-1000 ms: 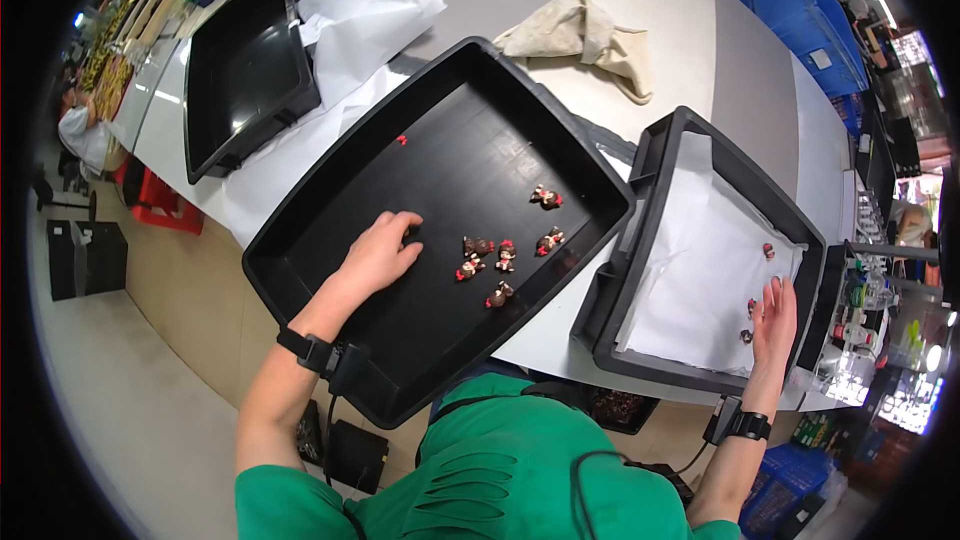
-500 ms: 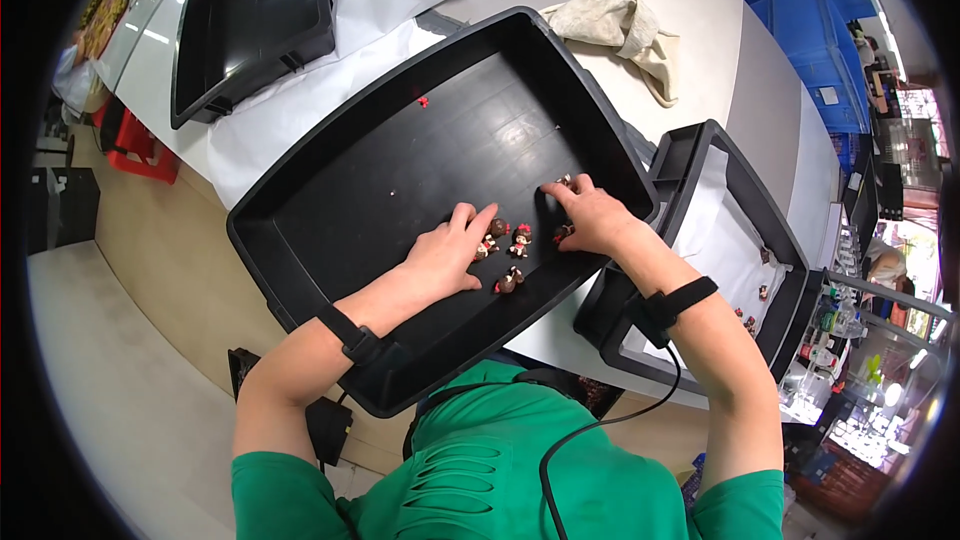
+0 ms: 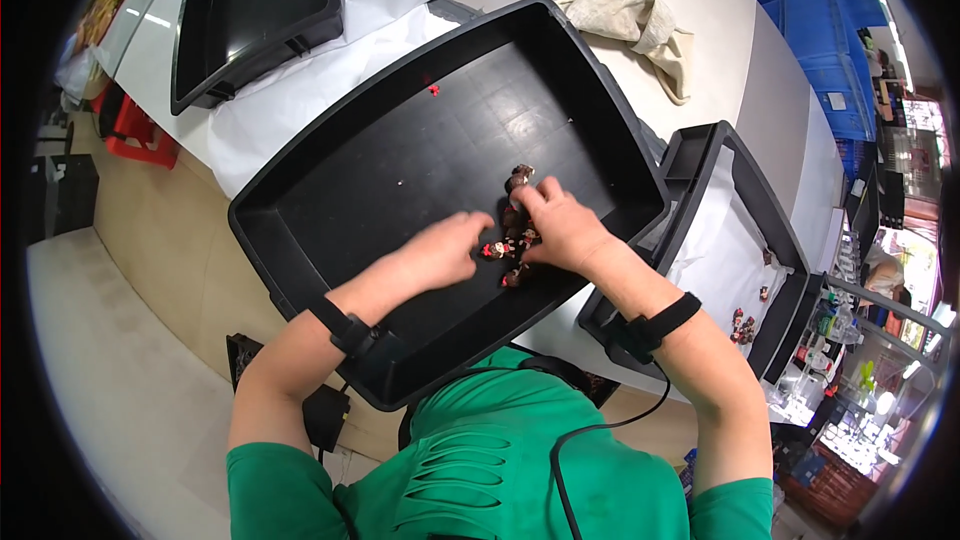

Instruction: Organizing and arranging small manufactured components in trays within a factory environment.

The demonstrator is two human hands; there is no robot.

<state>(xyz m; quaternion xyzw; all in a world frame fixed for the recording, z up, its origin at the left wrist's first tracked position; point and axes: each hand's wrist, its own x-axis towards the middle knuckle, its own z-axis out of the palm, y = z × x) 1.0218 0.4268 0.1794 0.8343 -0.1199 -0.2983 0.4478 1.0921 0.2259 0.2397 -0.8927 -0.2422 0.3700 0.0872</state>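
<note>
Several small brown, red and white figurines (image 3: 499, 251) lie in a cluster in a large black tray (image 3: 330, 155), toward its near right part. My right hand (image 3: 568, 230) reaches over them from the right. Its fingers are curved and spread, touching the right side of the cluster, and partly hide some pieces. One figurine (image 3: 519, 177) lies just beyond its fingertips. My left hand (image 3: 440, 252) hovers just left of the cluster, fingers stretched and thumb apart, with nothing in it. A small red piece (image 3: 434, 90) rests alone at the tray's far side.
A second black tray (image 3: 722, 140) at the right holds white paper (image 3: 715, 230) and a few similar figurines (image 3: 742, 326). Another black tray (image 3: 255, 15) stands far left on white sheeting. A beige cloth (image 3: 640, 20) lies beyond the large tray; blue crates (image 3: 820, 60) stand far right.
My right hand has moved left, bringing figurines closer together into a tighter cluster. My left hand has shifted slightly left, away from the figurines it was touching.
</note>
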